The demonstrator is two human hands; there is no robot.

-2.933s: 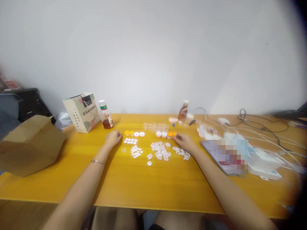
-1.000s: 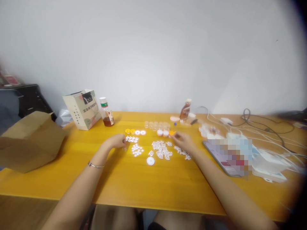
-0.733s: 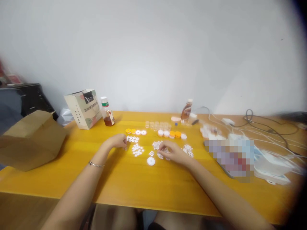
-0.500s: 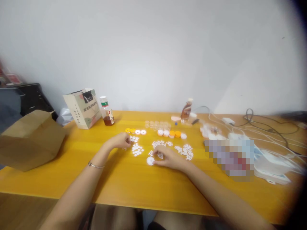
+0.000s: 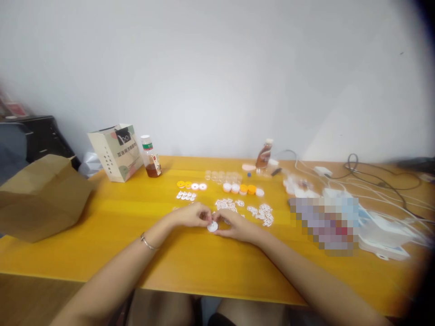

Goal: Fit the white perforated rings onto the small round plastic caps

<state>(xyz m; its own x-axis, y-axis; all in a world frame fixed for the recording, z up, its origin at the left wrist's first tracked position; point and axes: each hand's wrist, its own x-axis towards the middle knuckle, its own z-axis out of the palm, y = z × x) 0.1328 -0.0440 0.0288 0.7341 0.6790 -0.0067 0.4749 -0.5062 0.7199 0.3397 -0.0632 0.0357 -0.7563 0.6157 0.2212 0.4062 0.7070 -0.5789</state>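
My right hand (image 5: 236,226) pinches a white round disc (image 5: 212,227) by its right edge, low over the table. My left hand (image 5: 192,215) has come in from the other side, its thumb and fingers pressed together at the disc's upper left edge. Whatever small piece those fingertips may hold is too small to make out. Small white round pieces (image 5: 186,196) lie in rows behind the left hand. Behind the right hand are lacy white cut-out pieces (image 5: 227,204), with another cluster of cut-outs (image 5: 264,214) farther right.
Yellow and white rings (image 5: 184,184), stacked white and orange discs (image 5: 243,189) and clear small cups (image 5: 221,176) line the table's back. Left stand a paper bag (image 5: 118,156) and a bottle (image 5: 152,160); right are another bottle (image 5: 264,156), cables and plastic packaging (image 5: 384,233).
My left hand has moved right and nearer, from the small white pieces to the disc. My right hand stays almost in place, still pinching the disc.
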